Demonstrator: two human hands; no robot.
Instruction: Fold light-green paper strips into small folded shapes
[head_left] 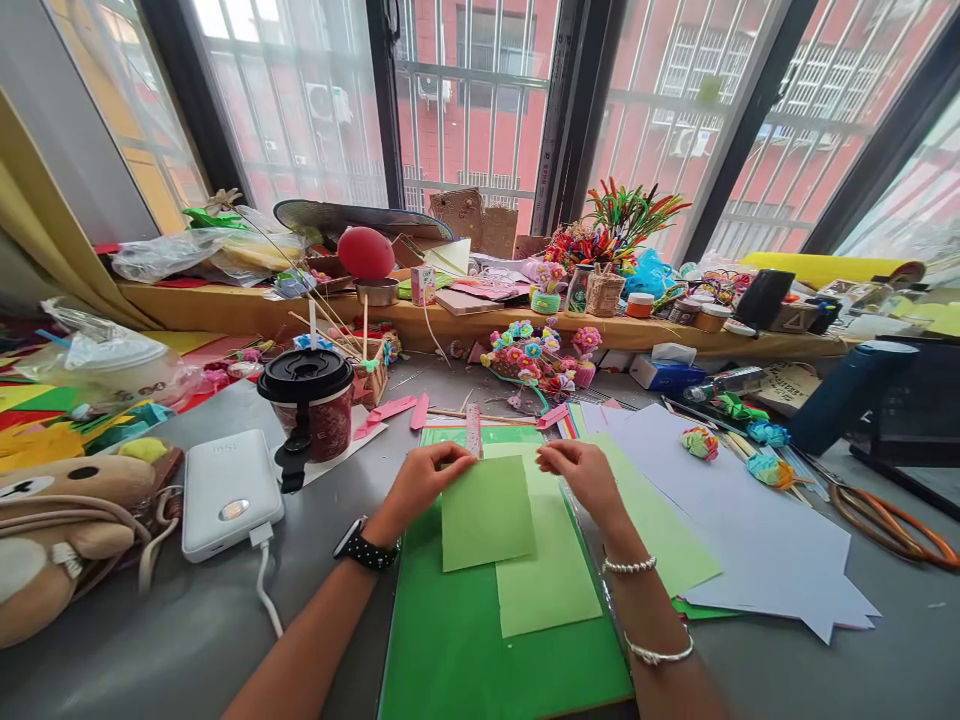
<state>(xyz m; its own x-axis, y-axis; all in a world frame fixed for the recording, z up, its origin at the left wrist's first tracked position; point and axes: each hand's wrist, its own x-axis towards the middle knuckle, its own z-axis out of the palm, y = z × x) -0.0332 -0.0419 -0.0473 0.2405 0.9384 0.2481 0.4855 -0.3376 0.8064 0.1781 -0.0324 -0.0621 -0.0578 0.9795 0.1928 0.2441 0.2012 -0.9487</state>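
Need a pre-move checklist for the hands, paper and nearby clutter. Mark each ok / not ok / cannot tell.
1. Left hand has a grip on the small green square: ok, pinched near its top-left corner.
2. Right hand has a grip on the square too: not ok, its fingertips are off to the right of the edge.
3. Right fingertips empty: cannot tell, they are curled together.
4. Square separated from the larger light-green sheet: not ok, it overlaps that sheet in view.
5. Lidded cup off the green mat: ok, upright to the mat's left.
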